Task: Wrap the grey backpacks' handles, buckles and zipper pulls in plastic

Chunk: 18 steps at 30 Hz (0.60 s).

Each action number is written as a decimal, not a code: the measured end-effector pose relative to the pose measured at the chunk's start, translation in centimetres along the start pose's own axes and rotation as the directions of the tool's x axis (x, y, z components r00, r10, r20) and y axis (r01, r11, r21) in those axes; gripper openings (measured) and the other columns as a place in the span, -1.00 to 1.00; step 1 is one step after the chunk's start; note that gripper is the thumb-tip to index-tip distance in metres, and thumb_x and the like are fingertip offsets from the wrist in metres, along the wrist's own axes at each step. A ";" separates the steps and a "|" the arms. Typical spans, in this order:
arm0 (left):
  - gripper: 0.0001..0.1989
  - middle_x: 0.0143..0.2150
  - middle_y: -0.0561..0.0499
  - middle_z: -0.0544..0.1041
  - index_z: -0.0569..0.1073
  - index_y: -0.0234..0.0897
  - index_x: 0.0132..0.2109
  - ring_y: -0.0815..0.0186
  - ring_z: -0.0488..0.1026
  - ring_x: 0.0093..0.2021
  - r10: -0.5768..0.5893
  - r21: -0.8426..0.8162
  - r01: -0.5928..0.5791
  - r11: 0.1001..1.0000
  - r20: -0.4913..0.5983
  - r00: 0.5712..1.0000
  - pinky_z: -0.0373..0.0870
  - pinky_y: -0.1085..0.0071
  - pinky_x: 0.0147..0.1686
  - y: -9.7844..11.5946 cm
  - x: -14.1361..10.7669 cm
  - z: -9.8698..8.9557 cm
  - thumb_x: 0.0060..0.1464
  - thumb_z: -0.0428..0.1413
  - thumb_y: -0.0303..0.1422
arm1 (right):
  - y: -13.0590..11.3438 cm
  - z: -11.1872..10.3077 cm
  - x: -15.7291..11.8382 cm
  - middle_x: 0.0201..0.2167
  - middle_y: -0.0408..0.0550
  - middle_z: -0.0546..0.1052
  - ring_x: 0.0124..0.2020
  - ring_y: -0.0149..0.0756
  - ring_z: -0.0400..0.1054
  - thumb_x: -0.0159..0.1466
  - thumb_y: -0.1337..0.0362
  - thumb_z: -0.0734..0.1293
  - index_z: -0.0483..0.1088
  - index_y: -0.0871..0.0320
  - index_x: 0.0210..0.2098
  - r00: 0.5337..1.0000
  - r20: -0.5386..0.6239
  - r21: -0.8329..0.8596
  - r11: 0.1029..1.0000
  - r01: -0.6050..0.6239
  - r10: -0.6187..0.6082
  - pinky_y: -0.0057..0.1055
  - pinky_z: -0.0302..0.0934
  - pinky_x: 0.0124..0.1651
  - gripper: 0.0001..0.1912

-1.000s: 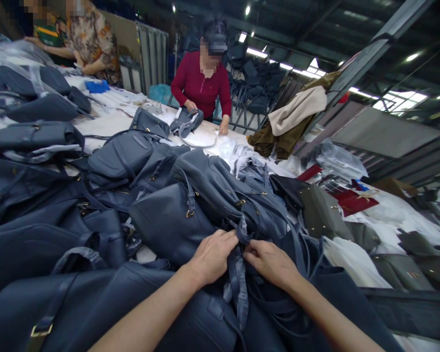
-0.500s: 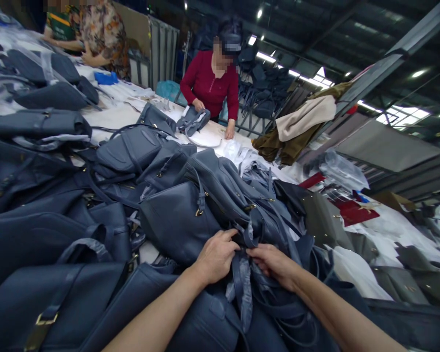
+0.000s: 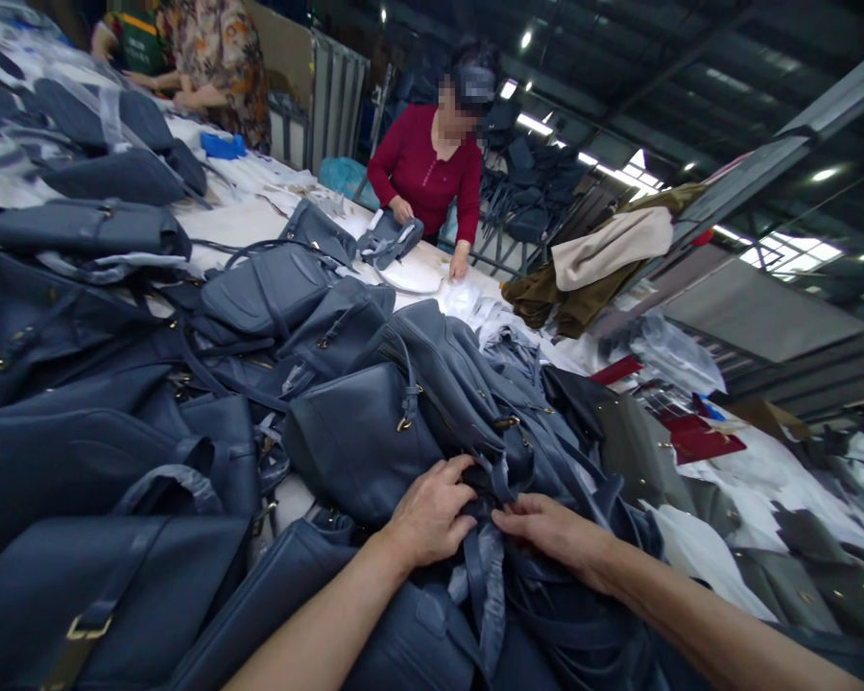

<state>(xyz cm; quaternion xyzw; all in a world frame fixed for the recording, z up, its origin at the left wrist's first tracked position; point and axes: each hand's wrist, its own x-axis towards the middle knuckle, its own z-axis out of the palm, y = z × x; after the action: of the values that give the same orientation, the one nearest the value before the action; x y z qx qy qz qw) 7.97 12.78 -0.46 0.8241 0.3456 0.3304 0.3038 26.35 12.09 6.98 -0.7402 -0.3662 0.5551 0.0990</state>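
Observation:
A dark blue leather bag (image 3: 360,437) with a gold buckle lies on the pile just beyond my hands. My left hand (image 3: 432,513) is closed with bent fingers at the bag's lower right edge; what its fingertips hold is hidden. Beside it, my right hand (image 3: 551,533) is closed, thumb and forefinger at a dark strap. A plastic-wrapped strap (image 3: 491,585) hangs down between the hands. Behind that bag, another dark blue bag (image 3: 439,369) with a zip leans over. The right hand's lower fingers disappear among straps.
Several dark blue bags (image 3: 101,595) heap up on the left. Grey-green bags (image 3: 637,437) and white wrapping lie to the right. Across the white table, a person in a red top (image 3: 432,168) handles a small bag (image 3: 390,238). Other people stand far left.
The view has shifted slightly, so the pile sits a little lower and further right. My hands stay at the straps, with the left thumb now spread lower and the right hand opened slightly.

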 end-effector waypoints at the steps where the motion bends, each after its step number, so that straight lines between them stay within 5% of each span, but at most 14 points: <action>1: -0.76 0.27 -0.18 0.28 0.53 -0.30 -0.12 0.10 0.37 0.10 -0.006 -0.002 0.006 1.000 0.000 1.000 0.35 0.20 0.13 0.0 -0.1 0.0 0.00 0.21 -0.47 | -0.2 0.1 -0.1 -0.66 -0.25 0.34 -0.63 -0.54 0.18 0.14 0.32 0.46 0.33 0.20 -0.57 1.000 -0.002 0.015 1.000 -0.012 0.012 -0.63 0.07 -0.56 -0.74; 7: -0.80 0.28 -0.17 0.27 0.52 -0.29 -0.15 0.14 0.37 0.10 -0.001 -0.089 -0.001 0.996 -0.026 1.000 0.32 0.20 0.15 -0.7 -0.5 0.2 0.02 0.18 -0.51 | -0.5 0.6 -0.5 -0.72 -0.35 0.14 -0.77 -0.59 -0.11 0.32 0.28 0.22 0.23 0.15 -0.54 0.996 0.023 0.125 0.988 -0.093 0.091 -0.64 -0.19 -0.70 -0.71; 11: -0.79 0.25 -0.11 0.33 0.52 -0.28 -0.16 0.23 0.37 0.11 0.040 -0.133 -0.047 0.990 -0.054 0.998 0.32 0.29 0.15 -1.0 -0.8 -0.1 0.10 0.07 -0.58 | -0.3 0.1 -0.9 -0.79 -0.42 0.03 -0.78 -0.59 -0.23 0.23 0.21 0.34 0.24 0.15 -0.55 0.993 0.085 0.121 0.988 -0.093 0.083 -0.60 -0.31 -0.71 -0.71; 18: -0.82 0.03 -0.14 0.47 0.53 -0.33 -0.19 0.18 0.42 -0.08 -0.020 0.285 -0.016 0.958 0.124 0.992 0.45 0.28 -0.05 1.2 2.1 -1.5 0.20 0.01 -0.47 | 0.4 0.3 -1.3 -0.55 -0.26 0.35 -0.72 -0.63 -0.06 0.01 0.01 0.46 0.30 0.18 -0.45 0.990 0.111 0.212 0.975 0.062 -0.087 -0.59 -0.06 -0.67 -0.61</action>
<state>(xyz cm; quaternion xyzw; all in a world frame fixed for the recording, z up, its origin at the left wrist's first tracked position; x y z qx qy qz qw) 8.42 14.12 2.08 0.8782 0.3706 0.2242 0.2032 26.16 10.86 7.63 -0.6771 -0.3391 0.6294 0.1744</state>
